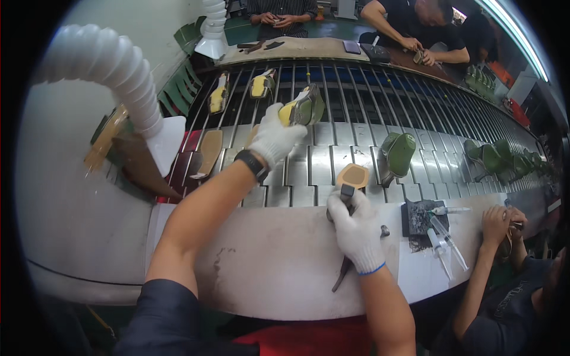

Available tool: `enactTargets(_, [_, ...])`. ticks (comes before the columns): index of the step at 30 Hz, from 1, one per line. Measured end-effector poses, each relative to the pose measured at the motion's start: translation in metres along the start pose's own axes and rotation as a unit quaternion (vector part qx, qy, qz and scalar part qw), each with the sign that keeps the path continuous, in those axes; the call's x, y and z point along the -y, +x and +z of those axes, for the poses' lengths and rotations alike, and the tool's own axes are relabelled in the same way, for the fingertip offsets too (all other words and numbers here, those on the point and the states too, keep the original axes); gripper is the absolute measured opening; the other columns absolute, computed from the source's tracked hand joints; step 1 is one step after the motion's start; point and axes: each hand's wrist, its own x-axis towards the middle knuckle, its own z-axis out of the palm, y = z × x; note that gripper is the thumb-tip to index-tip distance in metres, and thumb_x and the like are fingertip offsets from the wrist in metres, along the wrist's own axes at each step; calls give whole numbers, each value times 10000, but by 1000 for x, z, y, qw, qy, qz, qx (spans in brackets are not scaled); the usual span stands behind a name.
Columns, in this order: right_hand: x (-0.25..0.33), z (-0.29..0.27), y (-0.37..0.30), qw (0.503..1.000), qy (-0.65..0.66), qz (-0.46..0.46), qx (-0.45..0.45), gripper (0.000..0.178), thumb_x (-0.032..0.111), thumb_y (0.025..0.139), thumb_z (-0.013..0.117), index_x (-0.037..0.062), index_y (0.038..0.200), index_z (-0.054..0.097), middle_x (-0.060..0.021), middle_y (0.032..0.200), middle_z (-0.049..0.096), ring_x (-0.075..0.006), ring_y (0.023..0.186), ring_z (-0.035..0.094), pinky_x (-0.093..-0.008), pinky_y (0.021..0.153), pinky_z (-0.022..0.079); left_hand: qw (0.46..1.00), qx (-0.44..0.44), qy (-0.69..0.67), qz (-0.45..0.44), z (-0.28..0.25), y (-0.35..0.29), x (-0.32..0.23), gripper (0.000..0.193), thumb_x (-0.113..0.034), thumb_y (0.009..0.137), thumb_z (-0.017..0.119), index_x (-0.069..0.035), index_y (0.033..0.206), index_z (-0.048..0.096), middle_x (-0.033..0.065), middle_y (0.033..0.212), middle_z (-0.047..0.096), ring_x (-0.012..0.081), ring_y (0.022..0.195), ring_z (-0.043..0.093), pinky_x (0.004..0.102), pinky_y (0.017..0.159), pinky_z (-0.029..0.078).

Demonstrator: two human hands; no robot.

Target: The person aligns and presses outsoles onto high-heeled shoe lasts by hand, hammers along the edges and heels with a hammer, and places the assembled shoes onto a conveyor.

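Observation:
My left hand (276, 139), in a white knitted glove, reaches over the far side of the conveyor. Its fingers close on a green shoe last (309, 108) with a yellow sole side. In front of me my right hand (357, 232), also gloved, curls around a dark square-ended piece (348, 190), whose lower part the fingers hide. Just beyond it is a tan insole (354, 175) with a brown patch. From under the right hand a dark handle (341, 276) sticks out over the table, with a dark metal knob (385, 231) beside the hand.
Yellow-soled lasts (219, 95) lie on the rollers (350, 89); another green last (399, 153) stands on the metal slats. A tan sole (209, 151) lies left. Syringes (446, 237) rest by a black block (417, 218). A white hose (113, 71) hangs left; co-workers sit right and across.

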Motion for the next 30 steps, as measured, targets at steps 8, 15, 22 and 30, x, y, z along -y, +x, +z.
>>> enactTargets(8, [30, 25, -119, 964, -200, -159, 74, 304, 283, 1000, 712, 2, 1101, 767, -247, 1227, 751, -419, 1114, 733, -470, 943, 585, 951, -110, 188, 220, -142, -297, 50, 904, -88, 774, 890, 1, 1571, 474, 251, 1405, 576, 428, 1280, 608, 504, 1092, 505])
enactTargets(15, [71, 40, -140, 979, 186, -78, 22, 381, 335, 1072, 705, -41, 1128, 729, -218, 1190, 752, -231, 941, 746, -336, 698, 604, 977, -51, 162, 126, -192, -387, 87, 877, -131, 843, 892, 29, 1597, 474, 245, 1436, 622, 390, 1335, 619, 460, 1140, 494])
enactTargets(22, [40, 73, -141, 970, 215, 86, 67, 470, 409, 1127, 649, 29, 851, 639, 22, 609, 486, -49, 477, 435, -263, 434, 326, 996, -62, -22, 62, -189, -394, 100, 582, -12, 858, 888, 19, 1364, 603, 153, 1231, 724, 220, 1106, 721, 366, 990, 567])
enactTargets(30, [42, 66, -129, 967, 171, 165, 93, 295, 271, 1037, 745, 13, 920, 665, -71, 752, 662, -123, 555, 604, -293, 517, 486, 961, -99, -226, 124, -210, -337, 21, 432, -54, 934, 796, 36, 1339, 676, 111, 1204, 748, 179, 1124, 708, 334, 1023, 556])
